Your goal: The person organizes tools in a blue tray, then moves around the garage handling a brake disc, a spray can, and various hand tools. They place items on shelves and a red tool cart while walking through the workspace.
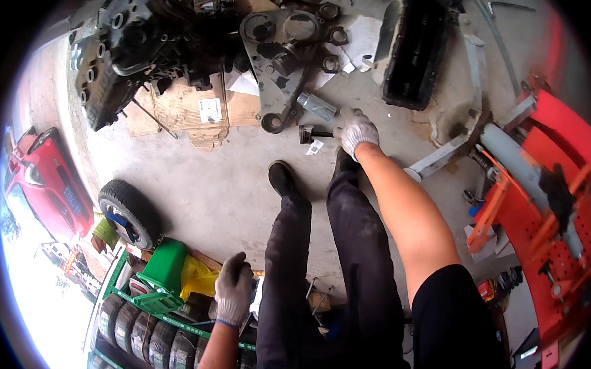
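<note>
My right hand (357,130), in a pale knitted glove, reaches forward above the floor by my right shoe. Its fingers are loosely bent and apart, and nothing shows between them. Just left of it lies a piston with its connecting rod (311,134), the rod end close to the glove; whether they touch is hard to tell. A silver cylindrical can (317,107) lies beyond the piston, and a white paper slip (315,147) is on its near side. My left hand (234,291), gloved with darkened fingers, hangs low beside my left leg, open and holding nothing.
An engine block (138,46) stands on cardboard (174,114) at far left. A greasy metal cover (274,73), connecting rods (330,64) and an oil pan (418,47) lie ahead. At right is a red-and-orange lifting frame (547,219); at left, a loose tyre (130,213) and a tyre rack (147,333).
</note>
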The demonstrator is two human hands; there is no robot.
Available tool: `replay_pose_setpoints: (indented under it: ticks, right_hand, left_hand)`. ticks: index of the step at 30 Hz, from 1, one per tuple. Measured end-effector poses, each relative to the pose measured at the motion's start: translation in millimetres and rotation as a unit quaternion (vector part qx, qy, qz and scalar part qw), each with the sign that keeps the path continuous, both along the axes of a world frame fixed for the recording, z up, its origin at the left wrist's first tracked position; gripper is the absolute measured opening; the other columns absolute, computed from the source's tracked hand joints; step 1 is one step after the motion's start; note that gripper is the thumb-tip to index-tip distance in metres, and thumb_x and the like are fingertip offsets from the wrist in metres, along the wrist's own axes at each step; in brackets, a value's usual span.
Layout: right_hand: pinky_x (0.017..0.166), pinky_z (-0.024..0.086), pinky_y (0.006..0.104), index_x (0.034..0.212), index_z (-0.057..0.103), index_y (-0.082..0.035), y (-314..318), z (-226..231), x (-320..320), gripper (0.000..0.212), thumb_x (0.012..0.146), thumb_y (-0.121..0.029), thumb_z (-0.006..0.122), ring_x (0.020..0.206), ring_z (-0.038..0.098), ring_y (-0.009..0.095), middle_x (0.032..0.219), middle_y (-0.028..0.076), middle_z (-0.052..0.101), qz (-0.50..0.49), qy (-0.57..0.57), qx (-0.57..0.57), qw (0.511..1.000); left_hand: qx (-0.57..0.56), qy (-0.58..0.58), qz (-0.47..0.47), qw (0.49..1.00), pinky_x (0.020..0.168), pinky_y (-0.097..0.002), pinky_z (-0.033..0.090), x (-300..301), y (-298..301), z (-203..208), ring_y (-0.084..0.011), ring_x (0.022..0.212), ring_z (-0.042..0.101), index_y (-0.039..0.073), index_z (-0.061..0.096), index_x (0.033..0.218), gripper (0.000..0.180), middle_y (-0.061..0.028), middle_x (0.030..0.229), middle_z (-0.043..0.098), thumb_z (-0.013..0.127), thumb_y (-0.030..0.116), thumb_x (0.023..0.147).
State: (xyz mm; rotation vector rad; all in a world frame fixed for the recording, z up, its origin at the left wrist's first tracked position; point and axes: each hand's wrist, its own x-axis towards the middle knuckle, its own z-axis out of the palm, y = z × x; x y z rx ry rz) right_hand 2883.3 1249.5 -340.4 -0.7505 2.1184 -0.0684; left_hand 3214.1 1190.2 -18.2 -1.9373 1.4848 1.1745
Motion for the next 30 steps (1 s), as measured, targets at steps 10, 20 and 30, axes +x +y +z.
replay_pose_setpoints:
  ticks: [10, 20, 30]
  right_hand:
    - [0.092, 0.056, 0.0480, 0.126, 0.063, -0.001, -20.3, -112.1, 1.6, 0.073, 0.077, -0.053, 0.081, 0.106, 0.071, 0.040, 0.111, 0.028, 0.072, -0.064, -0.134, 0.083, 0.985]
    - [0.050, 0.055, 0.0350, 0.113, 0.065, 0.002, 141.8, 172.9, -59.1, 0.059, 0.080, -0.044, 0.081, 0.067, 0.068, 0.020, 0.087, 0.010, 0.068, -0.407, -0.302, 0.094, 0.857]
    - [0.052, 0.055, 0.0355, 0.111, 0.065, -0.008, 121.0, 239.7, -206.4, 0.048, 0.089, -0.050, 0.074, 0.062, 0.063, 0.021, 0.087, 0.008, 0.064, -0.765, -0.231, -0.026, 0.601]
  left_hand:
    - [-0.006, -0.072, 0.117, 0.991, 0.094, -0.0332, 0.054, 46.1, 11.1, -40.3, -0.0214, 0.103, 0.069, -0.005, 0.065, 0.125, 0.032, -0.0168, 0.114, 0.072, 0.063, 0.007, 0.096]
    - [0.003, 0.103, 0.078, 0.992, 0.075, -0.0320, 0.057, -107.1, -31.9, 80.2, -0.0184, 0.084, 0.068, -0.004, 0.060, 0.133, 0.041, -0.0132, 0.104, 0.070, 0.062, 0.013, 0.097]
    - [-0.026, 0.143, 0.023, 0.989, 0.065, -0.0303, 0.053, -211.7, -87.5, 100.3, -0.0138, 0.075, 0.062, -0.002, 0.057, 0.134, 0.039, -0.0094, 0.097, 0.065, 0.057, 0.010, 0.098]
